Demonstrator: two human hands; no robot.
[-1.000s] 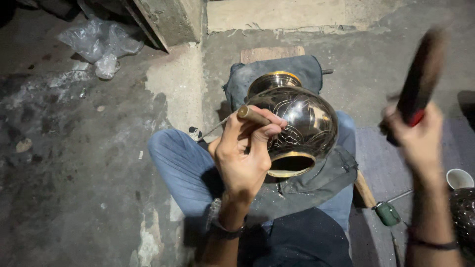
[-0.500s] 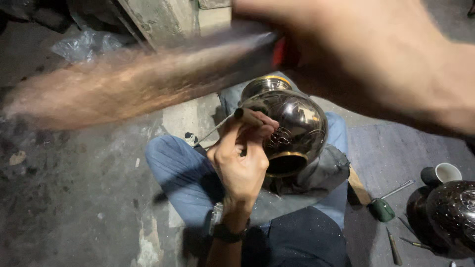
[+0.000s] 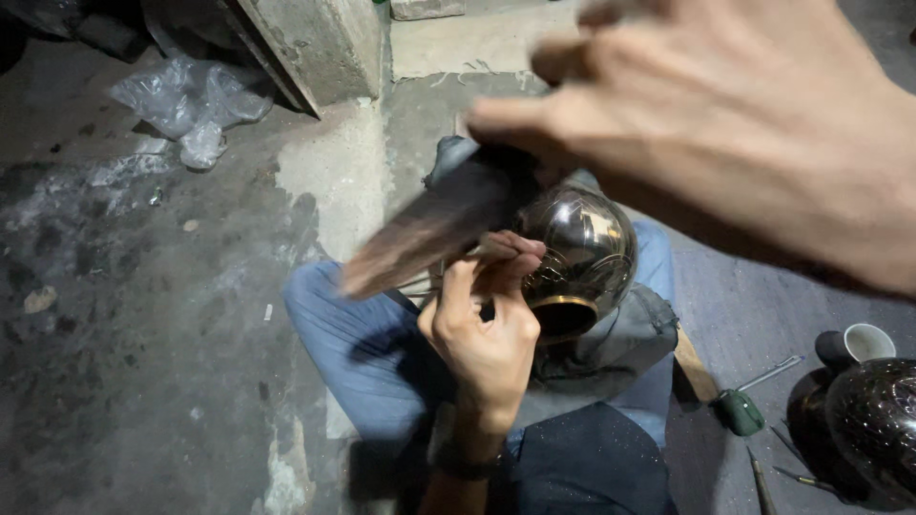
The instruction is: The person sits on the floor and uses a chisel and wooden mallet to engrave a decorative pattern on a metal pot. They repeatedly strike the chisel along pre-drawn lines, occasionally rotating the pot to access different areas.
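A dark, shiny metal vase (image 3: pixel 584 250) with engraved lines and a brass-coloured rim lies on its side on a grey cloth (image 3: pixel 611 353) over my lap. My left hand (image 3: pixel 485 324) pinches a thin chisel against the vase's surface; the tool itself is mostly hidden by the fingers. My right hand (image 3: pixel 744 124), large and blurred close to the camera, grips a dark wooden mallet (image 3: pixel 429 229), whose blurred head sits right above the left hand.
The floor is rough concrete, with a crumpled plastic bag (image 3: pixel 191 100) at the upper left by a concrete block (image 3: pixel 320 43). At the right lie a green-handled tool (image 3: pixel 744 408), a small white cup (image 3: pixel 866 341), thin tools and another dark vase (image 3: pixel 873 420).
The right hand swung the mallet from raised at the right, across close to the camera, down onto the tool at the vase. The left hand stayed pressed on the vase.
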